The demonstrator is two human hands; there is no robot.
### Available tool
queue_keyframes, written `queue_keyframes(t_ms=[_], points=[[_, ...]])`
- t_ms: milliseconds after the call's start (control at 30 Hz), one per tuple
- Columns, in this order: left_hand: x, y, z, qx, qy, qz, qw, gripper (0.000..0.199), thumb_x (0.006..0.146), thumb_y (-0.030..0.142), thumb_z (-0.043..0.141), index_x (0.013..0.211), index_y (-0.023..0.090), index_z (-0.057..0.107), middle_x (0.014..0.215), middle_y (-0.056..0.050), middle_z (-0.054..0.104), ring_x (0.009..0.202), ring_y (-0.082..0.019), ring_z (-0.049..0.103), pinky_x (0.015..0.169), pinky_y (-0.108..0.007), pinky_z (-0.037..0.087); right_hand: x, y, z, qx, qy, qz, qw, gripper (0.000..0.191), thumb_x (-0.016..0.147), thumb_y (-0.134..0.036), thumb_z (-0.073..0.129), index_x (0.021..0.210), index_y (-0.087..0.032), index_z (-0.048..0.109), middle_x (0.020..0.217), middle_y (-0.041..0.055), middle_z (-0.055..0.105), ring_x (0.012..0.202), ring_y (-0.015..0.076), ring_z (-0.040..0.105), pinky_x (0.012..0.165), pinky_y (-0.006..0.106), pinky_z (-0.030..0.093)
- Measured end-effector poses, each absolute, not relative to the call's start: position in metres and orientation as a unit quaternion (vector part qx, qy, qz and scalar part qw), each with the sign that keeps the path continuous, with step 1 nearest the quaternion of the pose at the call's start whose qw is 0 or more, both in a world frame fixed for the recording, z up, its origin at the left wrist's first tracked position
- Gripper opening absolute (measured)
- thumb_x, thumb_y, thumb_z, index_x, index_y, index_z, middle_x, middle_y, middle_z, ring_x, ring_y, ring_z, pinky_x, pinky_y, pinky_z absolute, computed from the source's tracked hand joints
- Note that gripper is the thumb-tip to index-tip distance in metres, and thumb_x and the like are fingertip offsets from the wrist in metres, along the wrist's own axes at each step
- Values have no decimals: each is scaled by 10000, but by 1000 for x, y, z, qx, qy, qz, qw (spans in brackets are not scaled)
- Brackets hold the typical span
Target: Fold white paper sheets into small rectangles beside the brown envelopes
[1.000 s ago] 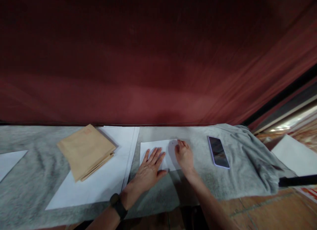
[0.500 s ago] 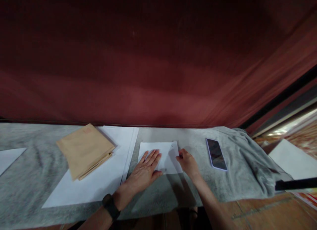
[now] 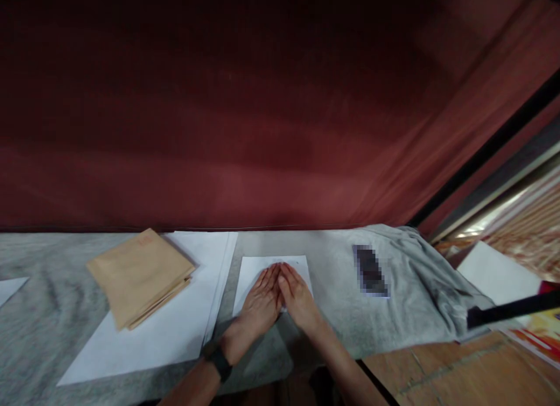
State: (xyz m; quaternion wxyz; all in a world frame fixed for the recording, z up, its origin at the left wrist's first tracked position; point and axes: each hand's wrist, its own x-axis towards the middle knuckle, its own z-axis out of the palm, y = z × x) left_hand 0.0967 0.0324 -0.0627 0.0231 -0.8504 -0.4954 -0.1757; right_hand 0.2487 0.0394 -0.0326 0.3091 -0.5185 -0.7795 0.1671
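Observation:
A small white sheet of paper [image 3: 252, 267], perhaps folded, lies flat on the grey cloth [image 3: 332, 318]. My left hand [image 3: 263, 298] rests palm down on it, fingers stretched out and pointing away from me. Beside it, my right hand [image 3: 297, 295] also lies on the paper with its fingers extended. The fingertips of both hands meet near the middle of the sheet. Much of the paper is covered by my hands. On my left wrist is a dark watch [image 3: 217, 361].
Left of my hands, a stack of brown envelopes [image 3: 142, 277] sits on large white sheets [image 3: 175, 336]. A phone [image 3: 370, 270], pixelated, lies to the right. Behind the table hangs a dark red curtain [image 3: 262, 132]. A black bar [image 3: 511, 310] stands at the right edge.
My right hand has moved left from the paper's right edge onto the sheet, next to my left hand. The view has shifted slightly.

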Motion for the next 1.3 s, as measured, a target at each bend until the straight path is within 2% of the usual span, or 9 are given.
queue_keyframes(t_ms=[133,233,333,467,733,933,1100,1300], points=[[95,34,-70,-852,-497,-150,64,593,956,217,399,1534,93,358,1560,-193,433,1467,-256,380,1208,-472,307,232,37,-39,-533,-809,96,228,500,1080,-356,276,1516,-169,433,1545,89,466,1457,199,386,1217,429,311],[90,34,-72,-835,-525,-136,92,587,953,202,365,1532,105,370,1574,-171,422,1483,-254,349,1222,-489,271,232,40,-42,-555,-805,65,199,495,1087,-343,250,1510,-171,443,1554,88,445,1473,202,358,1222,426,275],[87,34,-73,-802,-575,-126,100,560,969,220,311,1495,68,429,1559,-172,443,1483,-260,348,1218,-482,276,233,44,-47,-573,-794,36,199,489,1082,-357,287,1499,-168,460,1567,108,410,1476,240,352,1211,453,277],[88,34,-70,-759,-633,-117,94,575,984,298,303,1494,63,430,1573,-165,422,1484,-259,347,1224,-470,259,235,48,-55,-600,-776,0,196,525,1059,-397,381,1503,-128,448,1570,158,382,1466,285,367,1192,477,299],[92,31,-56,-732,-673,-85,63,592,985,310,299,1510,57,404,1604,-175,350,1511,-273,285,1236,-505,195,244,47,-70,-632,-738,-52,230,582,1051,-403,369,1512,-51,410,1551,218,393,1451,302,391,1189,484,300],[85,30,-57,-738,-664,-107,62,617,1002,390,297,1512,59,400,1585,-182,388,1496,-265,323,1232,-466,228,253,47,-77,-632,-736,-81,228,614,1057,-439,299,1510,-39,411,1528,228,428,1429,316,422,1172,507,314],[82,28,-62,-735,-661,-132,69,680,999,477,316,1493,21,417,1576,-214,384,1484,-296,344,1218,-469,273,261,45,-78,-639,-734,-90,209,607,1056,-434,302,1509,-46,415,1541,216,421,1430,311,419,1179,498,299],[87,28,-70,-716,-673,-167,78,635,996,408,323,1467,1,447,1553,-234,415,1459,-318,386,1206,-502,298,261,41,-80,-658,-711,-85,234,607,1054,-416,299,1514,-35,402,1537,231,426,1457,332,369,1184,536,275]])
